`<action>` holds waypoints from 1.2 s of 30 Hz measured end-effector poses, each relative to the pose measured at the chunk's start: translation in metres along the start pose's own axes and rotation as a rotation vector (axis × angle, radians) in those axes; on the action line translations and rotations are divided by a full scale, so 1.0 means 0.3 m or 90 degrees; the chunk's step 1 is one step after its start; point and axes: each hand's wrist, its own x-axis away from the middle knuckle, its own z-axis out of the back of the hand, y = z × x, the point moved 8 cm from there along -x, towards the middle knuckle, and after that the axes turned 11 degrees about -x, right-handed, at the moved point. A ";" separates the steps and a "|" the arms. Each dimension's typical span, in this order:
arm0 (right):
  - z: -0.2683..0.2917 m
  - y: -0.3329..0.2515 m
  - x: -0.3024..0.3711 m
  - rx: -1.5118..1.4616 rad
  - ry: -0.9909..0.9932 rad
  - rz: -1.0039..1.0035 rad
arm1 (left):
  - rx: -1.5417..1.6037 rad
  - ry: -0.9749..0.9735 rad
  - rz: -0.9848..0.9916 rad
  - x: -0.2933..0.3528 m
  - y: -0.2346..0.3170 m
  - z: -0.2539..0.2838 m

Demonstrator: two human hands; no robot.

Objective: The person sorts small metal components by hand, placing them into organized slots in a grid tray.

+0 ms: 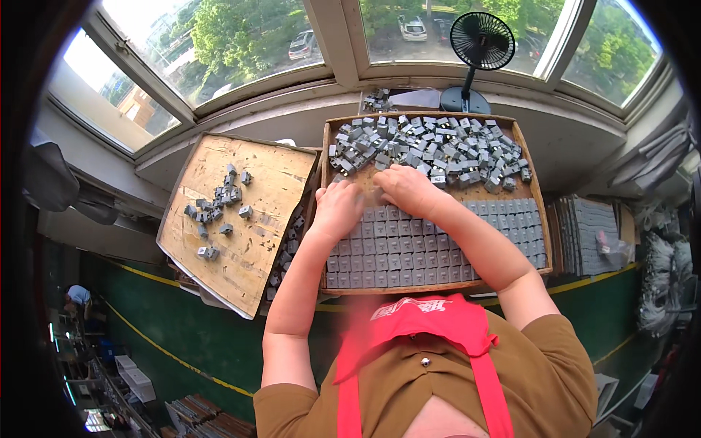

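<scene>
A shallow wooden tray (539,219) lies in front of me. Its far half holds a loose heap of small grey plastic blocks (445,146), possibly socket or switch parts. Across its near half, similar grey blocks stand in tight, even rows (401,252). My left hand (339,208) is at the tray's left side, fingers curled, above the far left end of the rows. Just right of it, my right hand (410,190) bends its fingers down between heap and rows. Both hands look closed; whatever their fingertips hold is hidden.
A wooden board (219,168) with several loose grey blocks lies to the left, overlapping a container of more blocks (288,248). A black fan (482,44) stands by the windows. Stacked grey trays (591,233) sit at the right. Green floor (182,336) shows below.
</scene>
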 end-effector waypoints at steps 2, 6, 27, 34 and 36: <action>0.007 -0.010 -0.007 -0.012 -0.043 -0.061 | 0.007 0.026 0.009 0.014 0.000 0.009; -0.063 0.012 -0.020 0.023 -0.078 -0.028 | 0.002 0.027 -0.001 0.007 0.014 0.035; 0.181 0.074 0.188 -0.019 -0.024 -0.128 | 0.055 0.127 -0.047 -0.053 0.115 0.077; 0.166 0.074 0.180 0.132 0.031 -0.105 | 0.136 -0.025 -0.093 -0.108 0.202 0.014; 0.187 0.116 0.213 0.135 0.022 -0.166 | 0.162 -0.032 -0.085 -0.109 0.167 0.027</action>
